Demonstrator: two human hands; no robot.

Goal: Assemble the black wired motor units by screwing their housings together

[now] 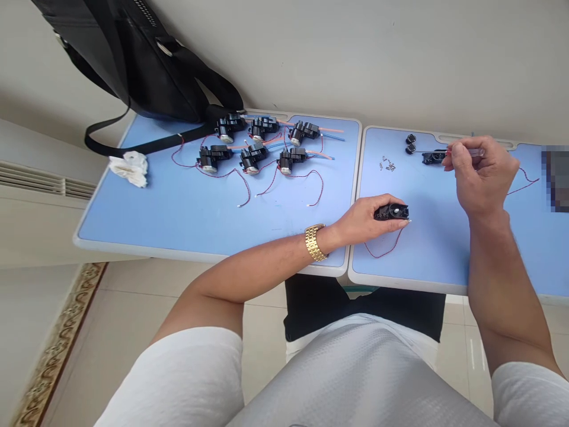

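My left hand (364, 220), with a gold watch on the wrist, grips a black pump-like housing (391, 212) with a white centre. A thin dark red wire (382, 255) loops below it on the right table. Higher up, my right hand (482, 172) is closed round a screwdriver (478, 152) with a clear and red handle. Its thin shaft points left, its end close to two round black parts (411, 144). Partly behind the fingers lies another black housing (432, 158). Several small screws (387, 164) are scattered to the left of it.
On the left table (178, 207) stand several black assemblies (253, 157) with blue and orange tubes and thin wires. A black bag (146, 65) and a crumpled white tissue (130, 168) are at its far left. A narrow gap separates it from the right table (427, 255).
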